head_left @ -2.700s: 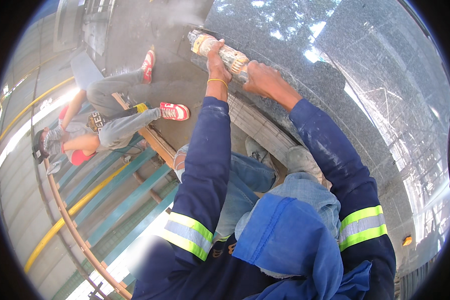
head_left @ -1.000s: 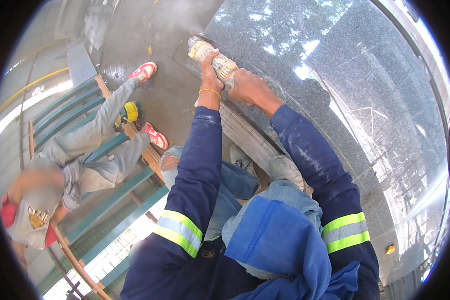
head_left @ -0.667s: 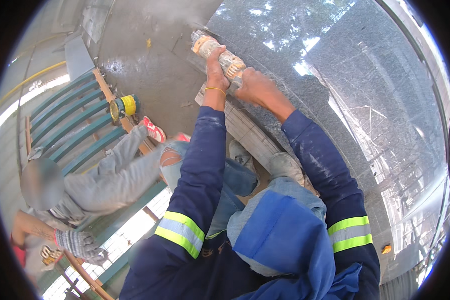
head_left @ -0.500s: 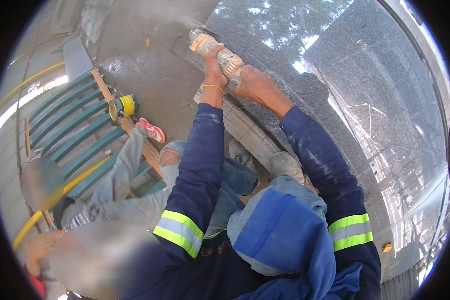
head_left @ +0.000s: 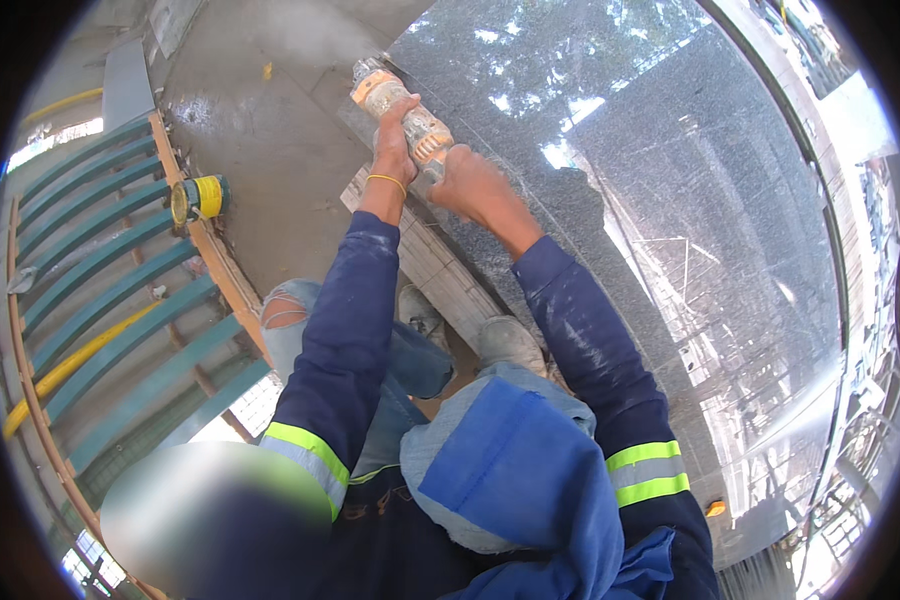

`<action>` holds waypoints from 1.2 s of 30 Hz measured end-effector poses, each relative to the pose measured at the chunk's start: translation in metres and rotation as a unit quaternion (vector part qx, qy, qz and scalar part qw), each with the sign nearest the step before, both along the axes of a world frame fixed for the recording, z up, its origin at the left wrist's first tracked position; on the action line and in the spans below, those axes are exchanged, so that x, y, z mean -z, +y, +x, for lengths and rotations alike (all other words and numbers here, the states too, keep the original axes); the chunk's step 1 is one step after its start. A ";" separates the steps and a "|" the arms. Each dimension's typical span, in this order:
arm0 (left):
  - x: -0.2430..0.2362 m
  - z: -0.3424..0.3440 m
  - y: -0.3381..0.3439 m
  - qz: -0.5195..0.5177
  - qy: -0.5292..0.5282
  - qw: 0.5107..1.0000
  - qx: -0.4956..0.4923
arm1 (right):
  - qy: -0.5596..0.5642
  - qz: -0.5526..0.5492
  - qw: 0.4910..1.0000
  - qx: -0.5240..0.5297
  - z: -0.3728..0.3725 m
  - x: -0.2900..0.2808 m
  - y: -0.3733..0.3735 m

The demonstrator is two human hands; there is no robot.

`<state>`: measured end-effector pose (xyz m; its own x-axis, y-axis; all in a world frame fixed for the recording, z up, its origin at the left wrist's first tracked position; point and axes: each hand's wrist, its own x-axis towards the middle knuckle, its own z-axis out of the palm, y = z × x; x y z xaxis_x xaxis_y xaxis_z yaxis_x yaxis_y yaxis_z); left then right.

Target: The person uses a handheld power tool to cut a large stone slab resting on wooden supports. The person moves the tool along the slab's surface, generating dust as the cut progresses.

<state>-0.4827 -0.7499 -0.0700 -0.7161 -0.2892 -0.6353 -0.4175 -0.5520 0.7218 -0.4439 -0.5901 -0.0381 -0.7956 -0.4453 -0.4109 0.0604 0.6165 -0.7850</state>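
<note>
An orange and grey angle grinder (head_left: 378,92), coated in pale dust, is held at the left edge of a polished dark stone slab (head_left: 690,140). My left hand (head_left: 393,152) wraps around its body, with a yellow band on the wrist. Behind it, my right hand (head_left: 473,188) is closed on the grinder's rear end. The tool's head points away to the upper left, and a haze of dust spreads from there. The disc itself is hard to make out.
Pale stacked blocks (head_left: 440,265) run below the slab's edge, beside my shoes (head_left: 510,342). To the left stands a rack of teal slats (head_left: 100,275) with a yellow-labelled can (head_left: 208,197) on its wooden rail. A small orange object (head_left: 715,508) lies on the slab.
The whole view has shifted, so the slab, rack and hands sit further left. The person with the red shoe has left the view. Both hands keep their hold on the grinder.
</note>
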 end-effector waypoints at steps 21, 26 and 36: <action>-0.008 -0.001 0.005 -0.031 -0.004 0.999 0.011 | -0.062 -0.020 0.998 0.002 -0.005 -0.007 0.000; -0.013 0.004 0.004 -0.020 -0.005 1.000 0.006 | -0.042 0.004 0.999 -0.004 0.000 -0.012 0.000; -0.004 0.003 0.001 -0.022 0.000 1.000 -0.002 | -0.051 -0.007 0.999 0.003 -0.002 -0.009 -0.001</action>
